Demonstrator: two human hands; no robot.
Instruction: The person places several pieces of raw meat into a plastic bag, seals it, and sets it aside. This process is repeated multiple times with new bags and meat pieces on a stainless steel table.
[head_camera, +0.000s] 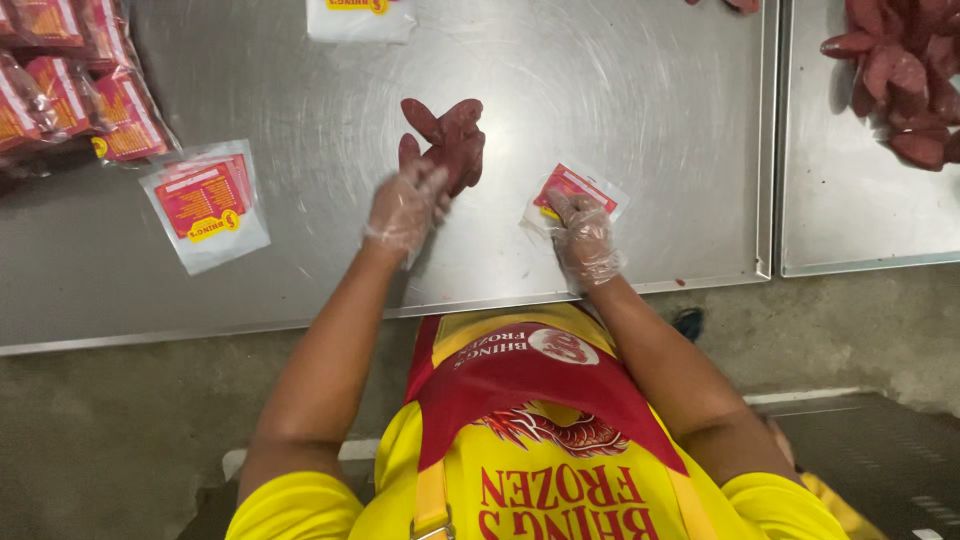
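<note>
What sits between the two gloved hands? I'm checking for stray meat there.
Only bare steel table between left hand and right hand, seen from the head view.

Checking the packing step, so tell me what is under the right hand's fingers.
The gloved right hand presses on a small clear pouch with a red label, lying flat on the steel table. The hand covers the pouch's near end; its contents cannot be seen.

Bare steel table (620, 90) between hands; packets (205, 203) crowd left.

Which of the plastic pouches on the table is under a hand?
The small pouch under the right hand. The larger pouch at far left and the top-edge pouch lie untouched.
</note>
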